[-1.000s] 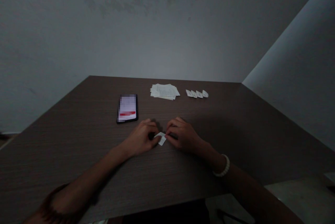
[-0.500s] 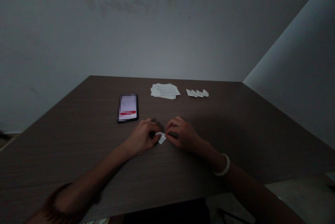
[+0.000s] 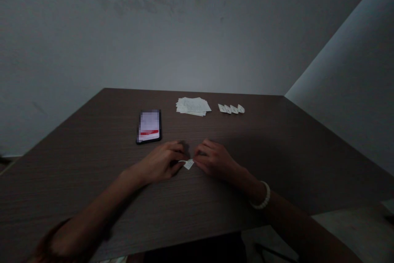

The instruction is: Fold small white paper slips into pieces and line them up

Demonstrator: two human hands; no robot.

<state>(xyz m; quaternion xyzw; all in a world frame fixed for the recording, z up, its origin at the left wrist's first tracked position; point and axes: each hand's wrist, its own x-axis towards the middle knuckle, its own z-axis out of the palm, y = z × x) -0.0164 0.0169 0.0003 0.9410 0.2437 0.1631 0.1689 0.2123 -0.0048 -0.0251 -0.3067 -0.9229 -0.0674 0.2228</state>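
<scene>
Between my hands, just above or on the table, is a small folded piece of white paper with faint printing. My left hand pinches its left edge between thumb and fingers. On the other side, the fingertips of my right hand are closed on its right edge. A stack of loose white paper sheets lies farther back, and to its right several small folded paper pieces sit in an overlapping row.
A phone with a lit, blurred screen lies beyond my left hand. The dark wooden table meets a grey wall at its back edge. A pale beaded bracelet circles my right wrist.
My left hand has shifted slightly left, its grip moving outward along the paper. The folded paper has turned a little; the view has moved slightly.
</scene>
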